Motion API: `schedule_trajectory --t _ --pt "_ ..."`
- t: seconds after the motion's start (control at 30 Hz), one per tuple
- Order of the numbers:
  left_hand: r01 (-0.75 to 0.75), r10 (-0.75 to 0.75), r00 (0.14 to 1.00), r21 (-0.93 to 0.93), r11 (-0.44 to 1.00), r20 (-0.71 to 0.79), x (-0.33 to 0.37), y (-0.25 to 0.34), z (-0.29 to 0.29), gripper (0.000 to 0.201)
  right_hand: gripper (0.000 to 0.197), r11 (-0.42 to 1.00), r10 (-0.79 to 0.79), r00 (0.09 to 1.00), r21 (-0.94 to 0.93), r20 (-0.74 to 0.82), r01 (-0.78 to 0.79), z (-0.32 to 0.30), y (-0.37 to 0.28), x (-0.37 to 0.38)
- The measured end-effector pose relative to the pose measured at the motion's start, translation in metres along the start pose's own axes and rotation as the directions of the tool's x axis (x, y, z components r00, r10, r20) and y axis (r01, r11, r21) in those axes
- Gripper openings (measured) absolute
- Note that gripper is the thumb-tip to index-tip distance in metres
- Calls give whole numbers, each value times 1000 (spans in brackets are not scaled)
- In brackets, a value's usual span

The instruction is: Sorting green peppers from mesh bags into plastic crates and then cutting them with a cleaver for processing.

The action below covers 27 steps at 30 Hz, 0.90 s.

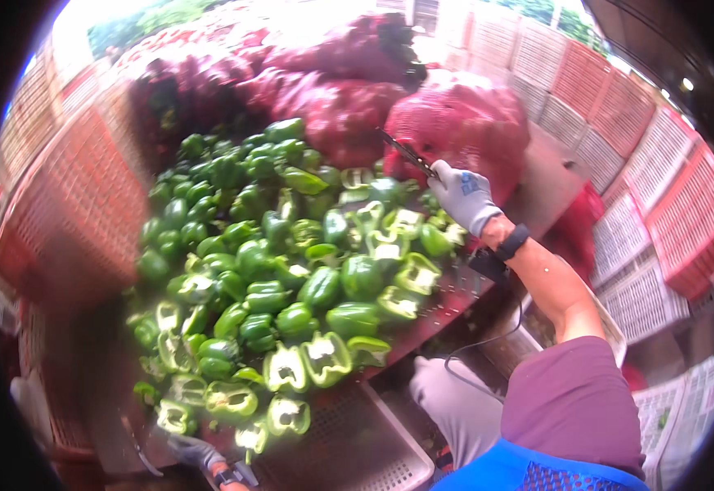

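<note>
My right hand [465,195], in a pale grey glove, is closed around a knife [410,155], its slim dark blade pointing up and left toward a red mesh sack [455,123]. At the lower left, my left hand [197,452], in a darker-looking glove, is by the table's near edge, just below a cut green pepper half [174,416]. Its fingers are blurred, and I cannot make out whether they hold anything. Between my hands lies a broad heap of green bell peppers [254,258]. Many are whole; several halves, such as one pepper half [326,358], show pale insides.
More filled red mesh sacks [324,102] lie behind the heap. A tall pink crate stack [78,200] stands at left, and stacked crates [619,106] line the right. A crate [349,442] is below the front edge. A cable [467,380] hangs from my right wrist's black band.
</note>
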<state>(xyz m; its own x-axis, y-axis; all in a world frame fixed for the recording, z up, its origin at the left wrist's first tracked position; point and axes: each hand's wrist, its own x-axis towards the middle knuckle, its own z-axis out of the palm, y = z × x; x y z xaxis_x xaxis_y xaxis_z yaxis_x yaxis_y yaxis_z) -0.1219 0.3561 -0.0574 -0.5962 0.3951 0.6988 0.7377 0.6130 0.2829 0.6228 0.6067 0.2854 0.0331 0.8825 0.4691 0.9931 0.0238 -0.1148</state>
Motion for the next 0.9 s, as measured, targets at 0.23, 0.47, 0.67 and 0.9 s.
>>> schedule_trajectory --t 0.23,0.47,0.67,0.9 --pt "-171 208 977 -386 906 56 2 179 -30 50 24 928 356 929 -153 105 -339 -62 140 -160" --pt "133 433 742 -745 653 512 -28 374 -99 44 35 663 745 599 -232 294 -712 -18 222 -211" --pt "582 275 649 -696 422 709 -4 339 -122 39 39 727 686 710 -111 156 -678 41 200 -178" --pt "840 -24 539 -536 89 842 6 210 -198 34 49 921 80 996 385 -34 -61 19 29 -167"
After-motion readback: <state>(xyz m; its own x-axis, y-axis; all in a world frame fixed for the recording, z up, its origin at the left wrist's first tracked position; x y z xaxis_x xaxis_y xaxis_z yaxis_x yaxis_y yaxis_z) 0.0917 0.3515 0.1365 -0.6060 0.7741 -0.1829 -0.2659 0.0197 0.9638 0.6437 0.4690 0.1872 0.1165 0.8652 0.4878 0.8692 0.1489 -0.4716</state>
